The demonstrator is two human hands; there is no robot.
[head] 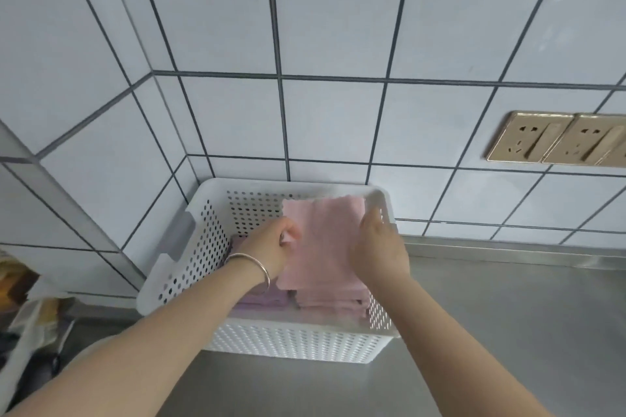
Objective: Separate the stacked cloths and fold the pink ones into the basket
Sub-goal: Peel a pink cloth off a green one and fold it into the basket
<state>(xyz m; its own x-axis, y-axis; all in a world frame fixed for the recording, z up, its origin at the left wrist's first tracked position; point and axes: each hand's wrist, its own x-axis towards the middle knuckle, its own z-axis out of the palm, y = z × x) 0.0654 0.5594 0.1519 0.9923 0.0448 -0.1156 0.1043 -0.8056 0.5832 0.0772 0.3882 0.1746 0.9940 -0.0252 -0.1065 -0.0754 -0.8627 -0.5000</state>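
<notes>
Both hands over white perforated basket (189,247) at back left corner of steel counter (491,315), against tiled wall. Left hand (271,247), bangle (250,266) on wrist, pinches left edge of top pink cloth (321,237). Right hand (381,247) rests on cloth's right side by basket's right wall; fingers hidden, grip cannot be told. Cloth lies on folded pink stack (333,300) in basket's right half; purple cloth (261,300) in left half. Two gold sockets (555,139) on wall at right

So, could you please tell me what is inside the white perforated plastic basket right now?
Inside the white perforated plastic basket, a stack of folded pink cloths lies beside folded lilac cloths. Both hands hold the top pink cloth. The basket floor is covered.
</notes>
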